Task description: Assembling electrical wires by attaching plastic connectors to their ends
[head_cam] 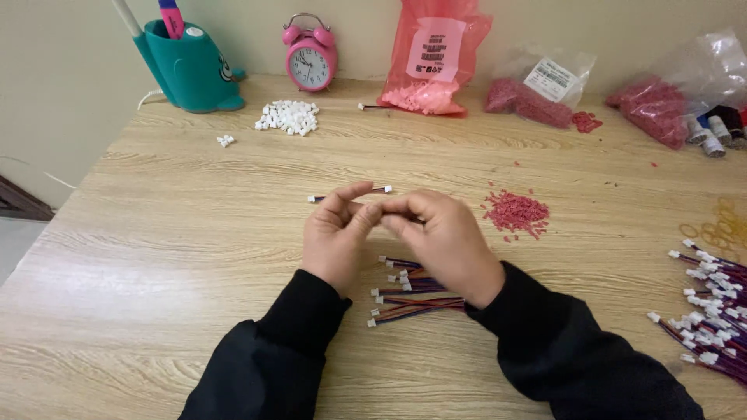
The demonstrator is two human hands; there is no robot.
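My left hand point(336, 235) and my right hand point(445, 239) meet above the middle of the wooden table point(156, 257), fingertips pinched together on a small piece that the fingers hide. Behind the fingers lies a short wire point(350, 194) with white connectors at both ends. Under my wrists sits a small bunch of red-and-blue wires with white plugs point(408, 299). A little pile of tiny red parts point(517, 211) lies just right of my right hand.
At the back stand a teal holder point(189, 71), a pink alarm clock point(310, 56), a heap of white connectors point(289, 117) and several bags of red parts point(433, 58). A large bundle of wires point(712, 311) and rubber bands point(716, 232) lie at the right edge.
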